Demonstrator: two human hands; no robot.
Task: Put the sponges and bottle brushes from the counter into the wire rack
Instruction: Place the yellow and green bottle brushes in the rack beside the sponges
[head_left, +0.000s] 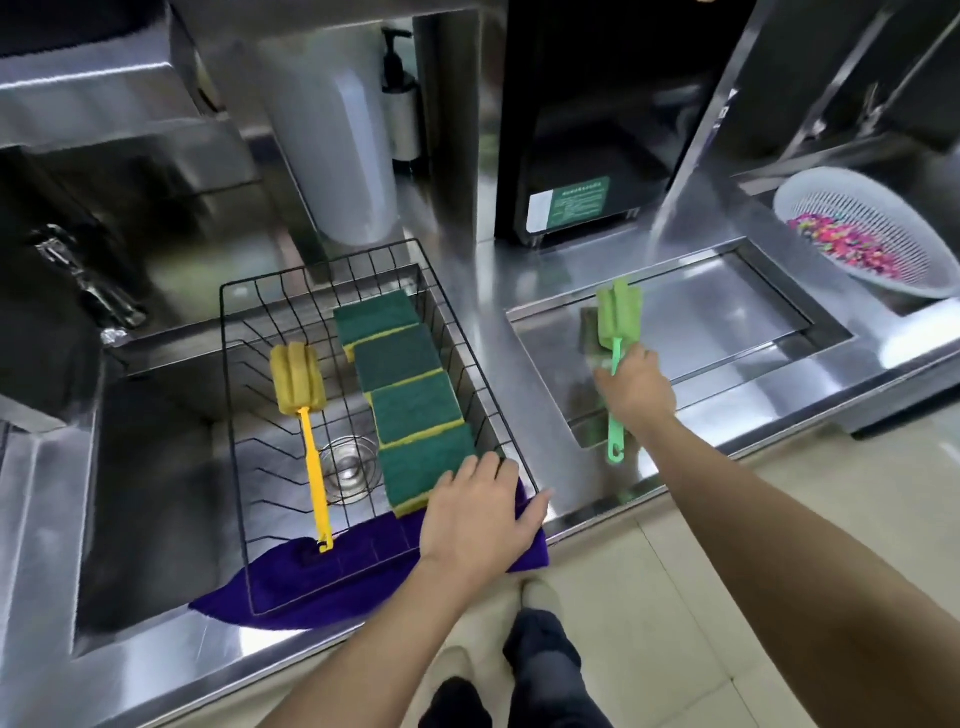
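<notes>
Right hand (635, 388) grips a green foam bottle brush (616, 332) right of the black wire rack (270, 415), left hand (480, 512) spread flat on its corner; the blurred brush could slip

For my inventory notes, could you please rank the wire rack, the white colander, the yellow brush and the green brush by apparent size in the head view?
1. Wire rack
2. White colander
3. Yellow brush and green brush: similar; unranked, since the green one is farther off.

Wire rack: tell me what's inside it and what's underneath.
Inside the wire rack: a yellow bottle brush and four green sponges in a row. Underneath: a purple cloth at the near end and the sink with its drain. The left hand hides the near right corner.
</notes>
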